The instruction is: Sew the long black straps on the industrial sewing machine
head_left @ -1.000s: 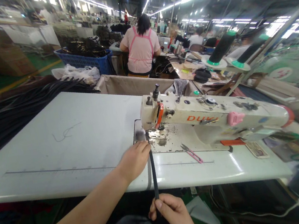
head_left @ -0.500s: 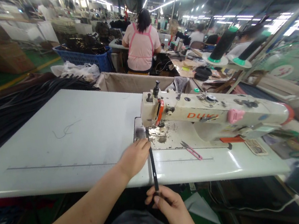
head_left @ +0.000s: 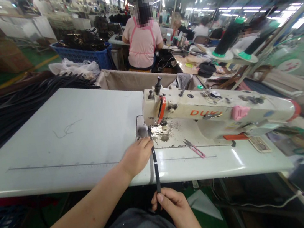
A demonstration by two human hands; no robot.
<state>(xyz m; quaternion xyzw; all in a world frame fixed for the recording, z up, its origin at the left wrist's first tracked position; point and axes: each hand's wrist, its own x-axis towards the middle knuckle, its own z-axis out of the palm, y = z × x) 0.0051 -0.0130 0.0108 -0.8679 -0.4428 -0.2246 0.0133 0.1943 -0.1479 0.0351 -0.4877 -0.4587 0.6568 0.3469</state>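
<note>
A narrow black strap [head_left: 157,173] runs from under the head of the sewing machine [head_left: 179,105] over the table's front edge. My left hand [head_left: 137,157] lies on the table just in front of the needle area, its fingers closed together at the strap. Below the edge, my right hand [head_left: 173,204] pinches the strap between thumb and fingers. The strap's lower end is hidden by that hand. Pink-handled thread snips [head_left: 195,148] rest to the right of the strap. The needle tip is too small to make out.
Loose thread [head_left: 68,129] lies on the white table [head_left: 38,148]. Many black straps [head_left: 9,114] are heaped at the left. Behind stand a blue basket [head_left: 84,57] and a person in pink [head_left: 143,43]. Thread cones [head_left: 227,41] rise at the right.
The strap has slid forward toward the machine, its pale mark now closer to my left hand. Both hands stay nearly in place. The view has shifted slightly.
</note>
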